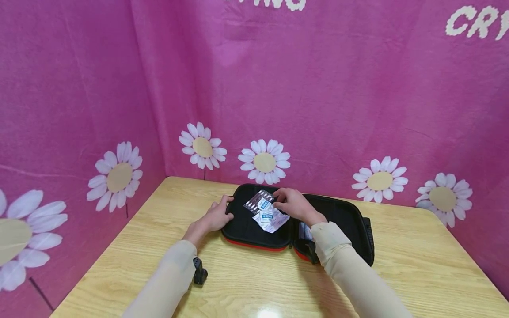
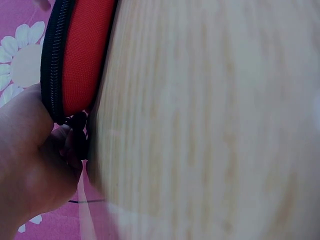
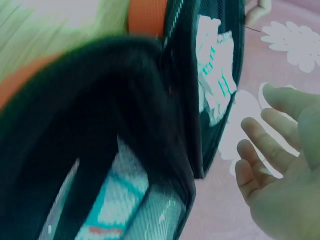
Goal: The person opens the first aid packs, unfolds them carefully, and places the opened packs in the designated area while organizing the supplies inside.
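Observation:
An unfolded zippered case [image 1: 238, 221], black inside and red outside, lies on the table. On its left half are a silver blister pack [image 1: 252, 204], small white-and-blue packets [image 1: 265, 215] and a crumpled pale foil sheet [image 1: 271, 226]. My left hand [image 1: 214, 215] holds this half's left edge, close to the black zipper pulls [image 2: 79, 125] in the left wrist view. Just above the packets hovers my right hand [image 1: 296, 205]. Its loosely bent fingers [image 3: 270, 145] have nothing between them in the right wrist view.
White-and-blue packaging [image 3: 117, 200] sits inside the case's right half, partly hidden by my right arm. A black device [image 1: 199, 271] is at my left wrist. A pink curtain [image 1: 318, 88] with daisies hangs behind the wooden table [image 1: 246, 274].

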### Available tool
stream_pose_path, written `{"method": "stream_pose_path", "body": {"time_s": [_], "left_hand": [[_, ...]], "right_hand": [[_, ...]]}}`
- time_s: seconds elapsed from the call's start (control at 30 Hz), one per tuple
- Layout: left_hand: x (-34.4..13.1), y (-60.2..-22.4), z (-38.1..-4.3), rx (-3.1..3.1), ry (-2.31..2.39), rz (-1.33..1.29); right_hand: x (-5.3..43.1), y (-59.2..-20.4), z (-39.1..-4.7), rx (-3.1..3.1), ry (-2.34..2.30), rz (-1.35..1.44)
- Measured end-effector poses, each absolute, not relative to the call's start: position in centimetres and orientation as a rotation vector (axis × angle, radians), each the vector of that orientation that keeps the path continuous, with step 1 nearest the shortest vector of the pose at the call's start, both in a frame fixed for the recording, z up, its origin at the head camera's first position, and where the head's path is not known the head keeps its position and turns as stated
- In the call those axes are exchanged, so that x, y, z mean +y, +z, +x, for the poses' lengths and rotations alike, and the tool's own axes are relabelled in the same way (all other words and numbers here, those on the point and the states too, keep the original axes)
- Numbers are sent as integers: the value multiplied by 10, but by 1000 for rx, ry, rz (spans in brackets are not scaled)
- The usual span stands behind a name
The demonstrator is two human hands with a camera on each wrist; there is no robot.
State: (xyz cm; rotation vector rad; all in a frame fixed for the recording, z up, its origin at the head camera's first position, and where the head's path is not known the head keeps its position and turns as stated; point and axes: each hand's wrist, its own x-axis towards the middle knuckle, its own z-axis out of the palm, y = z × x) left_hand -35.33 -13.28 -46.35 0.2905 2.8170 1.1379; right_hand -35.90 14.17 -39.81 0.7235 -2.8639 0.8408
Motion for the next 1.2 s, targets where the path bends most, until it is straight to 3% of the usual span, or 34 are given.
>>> {"method": "stream_pose_path", "body": {"time_s": [0.63,1.2], "left_hand": [[-133,-464,-354,2834,1139,313],[-133,-464,-354,2839,1116,320]], "right_hand": [[90,-408,-363,-2946,545,999],[76,-426,-360,-2903,144,999]]}}
